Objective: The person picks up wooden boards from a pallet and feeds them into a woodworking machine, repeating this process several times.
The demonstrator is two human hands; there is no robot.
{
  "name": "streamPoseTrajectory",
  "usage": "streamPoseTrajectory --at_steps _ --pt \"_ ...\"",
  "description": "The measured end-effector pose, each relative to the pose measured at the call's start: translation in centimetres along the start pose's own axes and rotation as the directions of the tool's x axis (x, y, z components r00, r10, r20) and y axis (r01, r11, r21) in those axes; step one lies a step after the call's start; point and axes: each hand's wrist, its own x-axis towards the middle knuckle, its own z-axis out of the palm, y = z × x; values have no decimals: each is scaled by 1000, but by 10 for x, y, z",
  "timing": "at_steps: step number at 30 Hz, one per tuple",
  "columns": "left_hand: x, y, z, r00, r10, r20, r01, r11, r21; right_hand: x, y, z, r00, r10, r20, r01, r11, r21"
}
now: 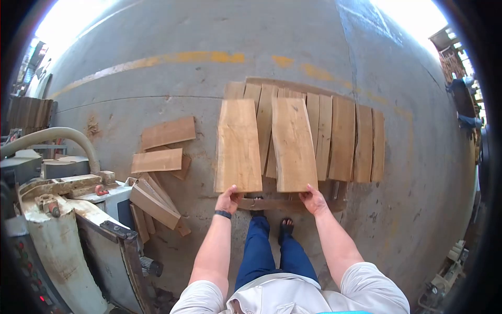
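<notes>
My left hand [229, 199], with a dark band at the wrist, grips the near end of a light wooden board [239, 146]. In my right hand [314, 200] is the near end of a second wooden board [294, 146], which has a dark uneven edge. Both boards point away from me side by side, with a gap between them. Below and behind them, a row of several wooden boards [342, 138] lies on a flat wooden base [293, 204]. The held boards hide part of that row.
Loose wood pieces [157, 160] lie scattered on the concrete floor to the left. A machine [104, 209] with a thick hose [68, 133] stands at the lower left. Stacked timber [31, 119] is at the far left. A person [465, 104] is at the far right edge.
</notes>
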Motion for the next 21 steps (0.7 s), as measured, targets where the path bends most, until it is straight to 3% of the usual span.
streamPoseTrajectory --at_steps 8,14,20,21 --pt "-135 -55 -1 988 137 -73 -143 986 -81 -106 1 -55 993 -110 39 116 973 -201" --pt "-237 -94 -3 948 225 -227 -247 966 -77 -181 -24 -82 980 -193 45 196 905 -379" --pt "-307 -111 -9 920 236 -312 -276 957 -90 -255 -59 -75 942 -311 122 297 613 -732" --pt "-316 -113 -11 915 235 -329 -280 956 -94 -261 -62 -73 921 -363 141 319 495 -808"
